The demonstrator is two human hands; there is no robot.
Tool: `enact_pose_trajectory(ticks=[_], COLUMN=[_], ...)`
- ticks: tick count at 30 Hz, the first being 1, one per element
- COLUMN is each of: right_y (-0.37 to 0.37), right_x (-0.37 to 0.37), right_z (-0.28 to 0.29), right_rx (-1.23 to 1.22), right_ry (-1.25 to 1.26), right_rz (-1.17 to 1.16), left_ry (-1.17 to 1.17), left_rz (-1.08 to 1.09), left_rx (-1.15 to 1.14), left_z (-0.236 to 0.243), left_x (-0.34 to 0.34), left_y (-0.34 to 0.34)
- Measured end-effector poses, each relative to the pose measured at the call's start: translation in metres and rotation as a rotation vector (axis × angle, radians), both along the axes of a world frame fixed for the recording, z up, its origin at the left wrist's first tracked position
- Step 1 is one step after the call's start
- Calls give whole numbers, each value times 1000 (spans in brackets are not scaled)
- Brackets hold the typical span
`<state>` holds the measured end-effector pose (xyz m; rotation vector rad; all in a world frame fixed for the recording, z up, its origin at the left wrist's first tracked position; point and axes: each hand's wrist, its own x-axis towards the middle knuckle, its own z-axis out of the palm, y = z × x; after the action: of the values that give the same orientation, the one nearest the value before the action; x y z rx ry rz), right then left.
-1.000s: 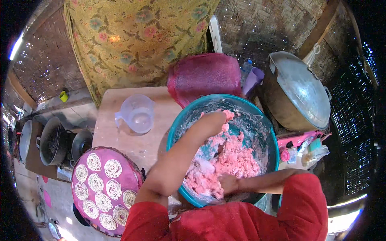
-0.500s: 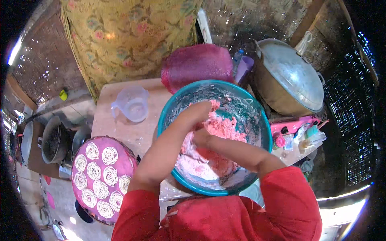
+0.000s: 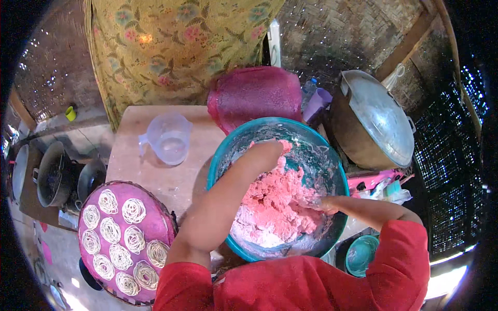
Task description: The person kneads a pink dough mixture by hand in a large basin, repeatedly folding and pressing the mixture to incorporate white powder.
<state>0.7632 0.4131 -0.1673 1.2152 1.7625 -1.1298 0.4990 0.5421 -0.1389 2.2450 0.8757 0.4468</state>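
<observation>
A large teal basin point(image 3: 213, 176) holds crumbly pink dough point(image 3: 275, 194), with a patch of pale flour on its near left side. Across the basin from the left, my left hand point(image 3: 268, 152) curls down over the far part of the dough and grips some of it; its fingertips are mostly hidden. At the basin's right side, my right hand point(image 3: 316, 202) lies against the dough with its fingers stretched leftward, smeared with pink and white. Flour and dough streaks coat the basin's inner wall.
A round pink tray point(image 3: 155, 222) bearing several pale noodle nests stands at left. A clear measuring jug point(image 3: 168, 140) sits on the table point(image 3: 129, 155). Behind the basin lies a magenta bundle point(image 3: 257, 96). A big lidded pot point(image 3: 371, 119) stands right, a small teal bowl point(image 3: 362, 255) lower right.
My right hand has pulled back from the middle of the dough to the basin's right side. My left hand remains over the far part. More of the dough now shows.
</observation>
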Motion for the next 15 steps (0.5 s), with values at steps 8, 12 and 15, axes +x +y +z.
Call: enact_pose_trajectory(ticks=[8, 12, 15], right_y=[-46, -19, -6], right_x=[-114, -188, -187], right_z=[-58, -45, -74], right_rx=[-593, -1137, -1170], right_ry=[686, 858, 1030], right_rz=[-1095, -1643, -1580], left_ry=[77, 68, 135], left_rz=[54, 60, 66], left_rx=[5, 84, 120], left_z=[28, 30, 24], left_x=[-5, -13, -13], left_y=[-9, -8, -6])
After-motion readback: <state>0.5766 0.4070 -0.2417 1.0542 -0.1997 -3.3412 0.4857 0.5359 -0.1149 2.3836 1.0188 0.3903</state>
